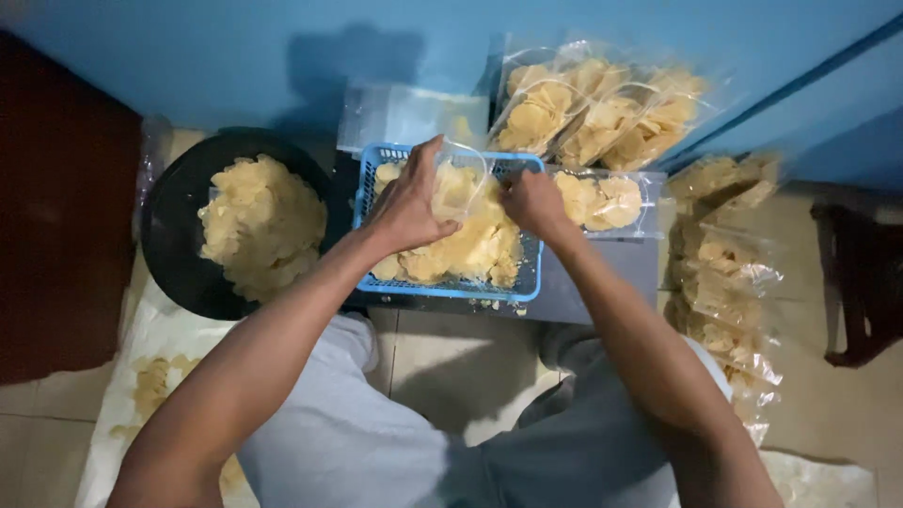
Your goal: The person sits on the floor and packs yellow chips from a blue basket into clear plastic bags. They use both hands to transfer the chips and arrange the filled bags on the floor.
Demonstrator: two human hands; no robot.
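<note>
Head view: one blue basket (530, 282) of chips, one black bowl (174, 235) left of left hand (409, 202). Both hands, left and right hand (531, 202), pinch one clear bag (461, 183) over basket, arms extended forward.

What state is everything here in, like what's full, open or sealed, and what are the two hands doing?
Left hand: gripping the clear bag's mouth.
Right hand: closed at the bag's other edge.
Clear bag: held open over the basket.
Blue basket: heaped with chips.
Black bowl: heaped with chips.
Packed bags: filled, leaning on the wall.
</note>
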